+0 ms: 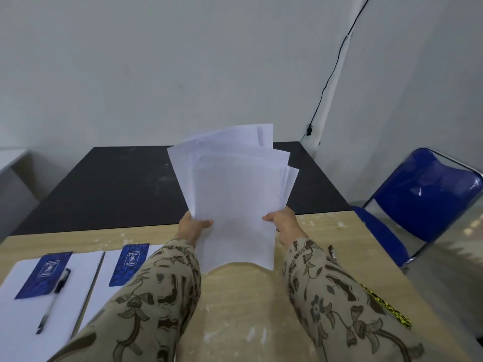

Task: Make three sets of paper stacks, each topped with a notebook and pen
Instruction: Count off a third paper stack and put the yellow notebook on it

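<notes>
Both hands, left hand (pixel 194 226) and right hand (pixel 283 222), are pinching a fanned sheaf of loose white paper sheets (pixel 235 194); uneven sheets risk sliding out.

Fanned white sheets (pixel 235 192) raised upright; left stack (pixel 86 270) carries blue notebook (pixel 44 275), pen (pixel 53 301).

Both hands grip fanned paper sheets (pixel 232 194)

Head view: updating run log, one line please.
left hand, right hand hold fanned papers | left stack, middle stack notebook-topped | third unplaced
</notes>
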